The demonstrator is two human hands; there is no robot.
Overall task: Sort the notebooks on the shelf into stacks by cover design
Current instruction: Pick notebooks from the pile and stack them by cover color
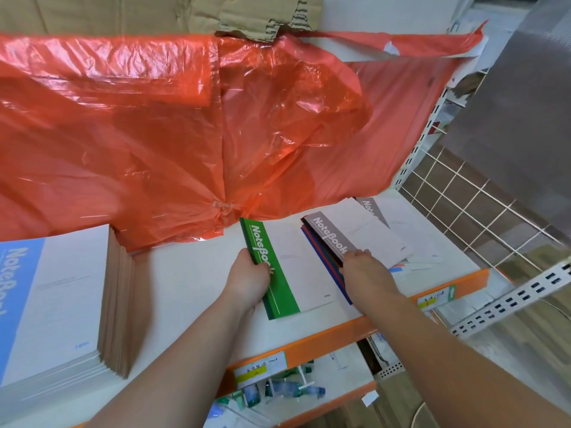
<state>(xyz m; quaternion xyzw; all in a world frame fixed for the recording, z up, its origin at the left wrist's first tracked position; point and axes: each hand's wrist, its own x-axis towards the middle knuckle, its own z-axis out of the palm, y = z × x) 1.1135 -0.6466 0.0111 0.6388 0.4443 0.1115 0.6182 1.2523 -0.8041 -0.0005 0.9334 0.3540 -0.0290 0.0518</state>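
Head view: left hand [247, 276] grips edge of green notebook [293, 273]; right hand [366, 273] presses grey notebook [355, 233].

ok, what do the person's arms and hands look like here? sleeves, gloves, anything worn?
Nothing worn that shows. The left hand and right hand are bare, without gloves. The left forearm and right forearm are sleeveless to the frame edge. No watch, bands, rings or markings visible.

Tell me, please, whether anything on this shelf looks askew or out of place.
The mixed pile under the right hand is fanned out crookedly, unlike the neat blue stack. A crumpled orange bag sprawls behind it.
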